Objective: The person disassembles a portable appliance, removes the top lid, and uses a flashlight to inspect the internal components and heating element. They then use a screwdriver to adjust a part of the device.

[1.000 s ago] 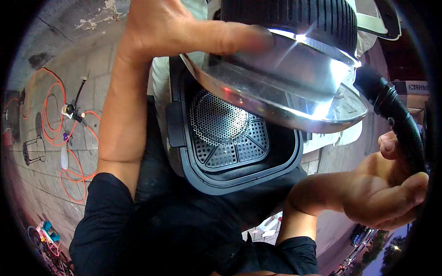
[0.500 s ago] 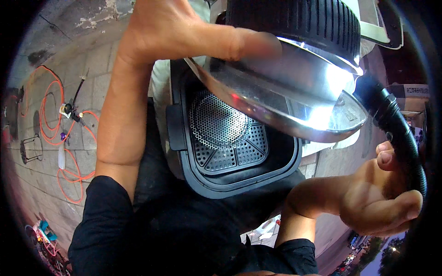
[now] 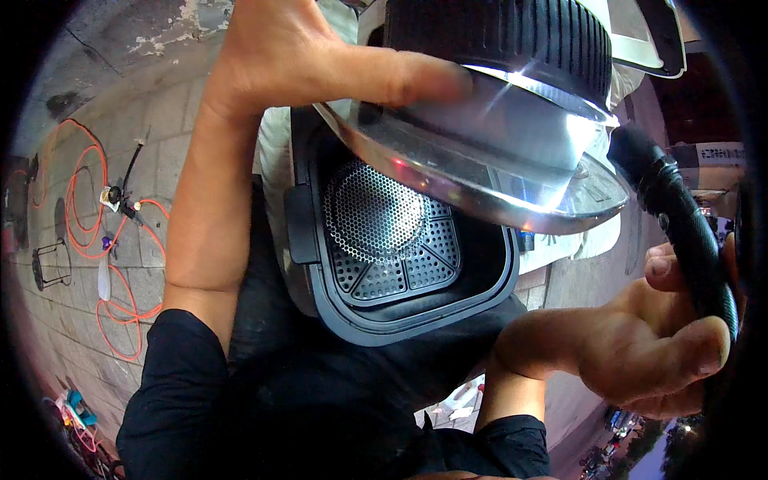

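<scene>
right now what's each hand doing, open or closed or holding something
Left hand: thumb over the shiny metal part, fingers hidden; grip cannot be told.
Right hand: closed, holding the black flashlight.

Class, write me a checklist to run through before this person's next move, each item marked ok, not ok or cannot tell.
1. Flashlight held in the right hand: ok.
2. Light falling on the shiny metal cover: ok, bright glare shows there.
3. Left hand gripping the cover firmly: cannot tell; the thumb lies across it, the other fingers are out of view.
4. Round mesh inside the black basket: ok.
5. Whole basket visible from above: not ok, the cover hides part.
6. Cover apart from the basket: cannot tell.
</scene>
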